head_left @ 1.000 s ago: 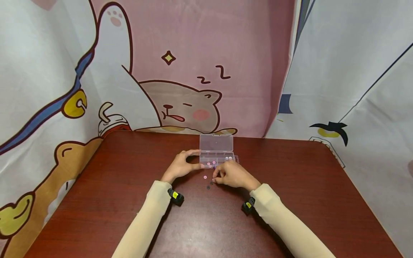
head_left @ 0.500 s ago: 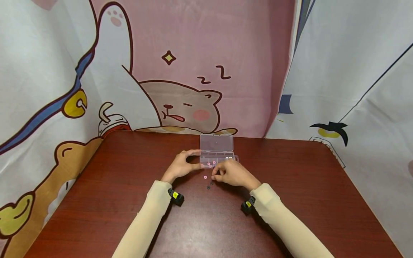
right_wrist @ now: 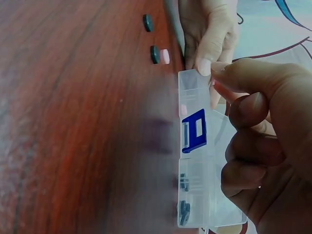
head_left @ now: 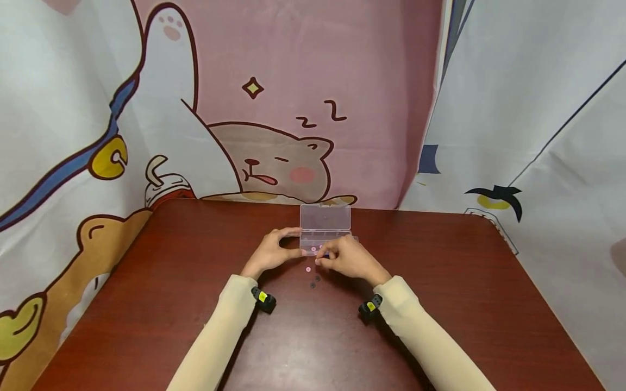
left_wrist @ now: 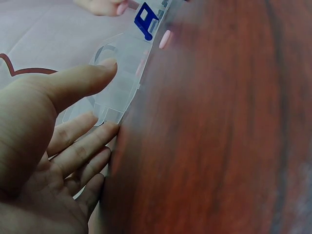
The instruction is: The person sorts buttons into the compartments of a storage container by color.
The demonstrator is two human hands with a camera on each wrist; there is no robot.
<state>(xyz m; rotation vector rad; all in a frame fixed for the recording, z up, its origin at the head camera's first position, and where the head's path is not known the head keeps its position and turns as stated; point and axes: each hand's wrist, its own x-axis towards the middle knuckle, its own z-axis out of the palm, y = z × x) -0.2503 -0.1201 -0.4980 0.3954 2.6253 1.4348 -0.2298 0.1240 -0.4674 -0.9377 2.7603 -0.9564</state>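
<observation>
A clear plastic compartment box stands on the table with its lid up and a blue latch at its front. My left hand holds the box's left end between thumb and fingers. My right hand pinches a small pink button between thumb and index finger, close over the box's front left part. Dark buttons lie in the compartment at the right end, and pink ones in the left part. The right hand hides some of the compartments in the head view.
On the table before the box lie one loose pink button and two dark buttons. The wooden table meets a printed cloth backdrop just behind the box.
My right hand has lifted from the tabletop and moved slightly up and left to the box, with the pink button between its fingertips. The left hand keeps its hold on the box.
</observation>
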